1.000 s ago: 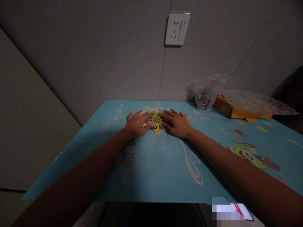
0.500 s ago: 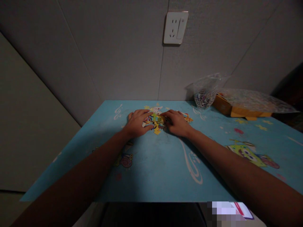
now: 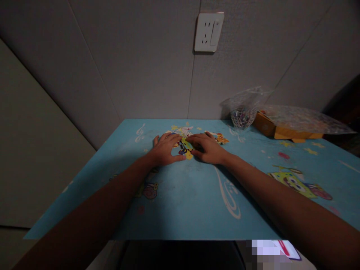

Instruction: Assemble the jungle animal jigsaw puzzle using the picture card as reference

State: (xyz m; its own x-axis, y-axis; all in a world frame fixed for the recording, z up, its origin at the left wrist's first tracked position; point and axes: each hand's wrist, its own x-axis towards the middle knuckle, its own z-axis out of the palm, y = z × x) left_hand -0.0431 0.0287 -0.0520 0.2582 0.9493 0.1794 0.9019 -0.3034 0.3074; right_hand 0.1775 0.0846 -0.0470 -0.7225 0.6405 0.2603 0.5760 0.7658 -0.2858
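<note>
A cluster of colourful flat cut-out pieces [image 3: 185, 145], looking like jigsaw pieces in yellow, green and black, lies on the blue table. My left hand [image 3: 165, 150] rests on its left side, fingers spread forward and thumb stretched along the near edge; this hand is open. From the right, my right hand [image 3: 206, 148] reaches over the same pieces with curved fingers, the thumb apart from them. Both hands cover part of the cluster. More orange and white pieces [image 3: 221, 138] show just beyond my right hand.
The blue table [image 3: 180, 210] has printed cartoon figures and meets a grey wall with a white socket [image 3: 209, 32]. At the back right stand a clear plastic bag [image 3: 244, 112] with small things in it and an orange box [image 3: 264, 125] partly under clear plastic wrap [image 3: 306, 118].
The fingers of both hands have shifted slightly over the pieces. My left thumb now reaches further right, and the pieces between the hands look flatter and less jumbled.
</note>
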